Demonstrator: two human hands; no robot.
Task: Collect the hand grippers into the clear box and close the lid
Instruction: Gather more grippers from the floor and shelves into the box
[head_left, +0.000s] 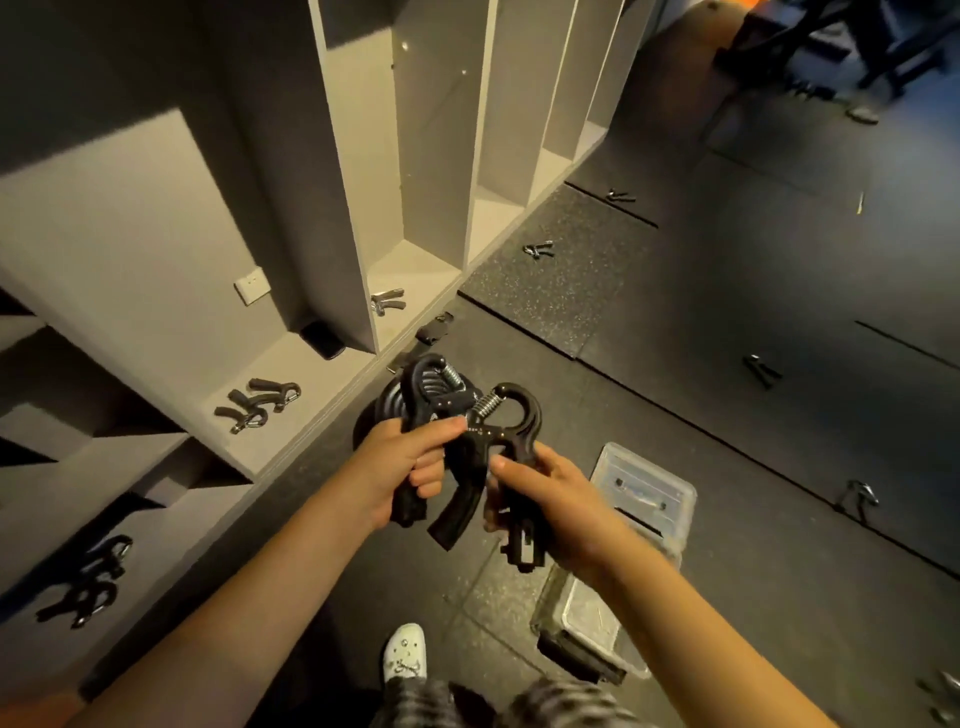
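Note:
My left hand (402, 470) grips a black hand gripper (423, 387) by its handle. My right hand (550, 499) holds a second black hand gripper (511, 415) beside it, the two touching at their springs. Below my right arm the clear box (587, 618) stands open on the dark floor, with its clear lid (647, 486) lying next to it. More hand grippers lie around: a pair on the shelf (257, 402), several on the lower left shelf (88, 587), one in a locker bay (387, 301), others on the floor (537, 249).
White locker bays (431, 182) and grey shelves line the left side. A black weight plate (392, 400) lies on the floor behind my hands. Further grippers sit on the floor at right (761, 369) (860, 496). My white shoe (405, 652) is at the bottom.

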